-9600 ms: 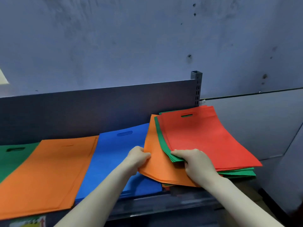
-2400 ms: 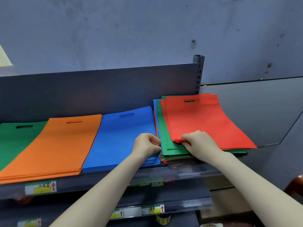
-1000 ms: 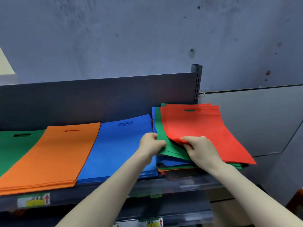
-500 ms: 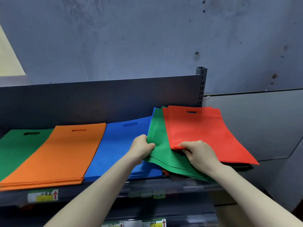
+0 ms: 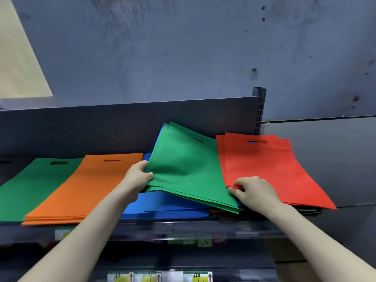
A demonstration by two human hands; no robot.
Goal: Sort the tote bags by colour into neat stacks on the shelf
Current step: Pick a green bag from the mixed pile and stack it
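Note:
My left hand (image 5: 136, 178) grips the left edge of a few green tote bags (image 5: 187, 169), lifted and tilted over the blue stack (image 5: 162, 208). My right hand (image 5: 251, 191) pinches the near left corner of the red bags (image 5: 270, 169), which top the mixed pile at the right end of the shelf. An orange stack (image 5: 81, 186) and a green stack (image 5: 34, 186) lie flat further left. Orange and dark bag edges show under the mixed pile.
The grey shelf back panel (image 5: 101, 127) rises behind the stacks, with a slotted upright post (image 5: 259, 110) at its right end. The shelf's front rail (image 5: 183, 231) carries blurred price labels. A lower shelf edge with arrow labels (image 5: 158, 276) sits below. A grey wall stands behind.
My left hand has pulled the green bags out from under the red ones, leftward and upward over the blue stack. My right hand stays on the red bags' corner.

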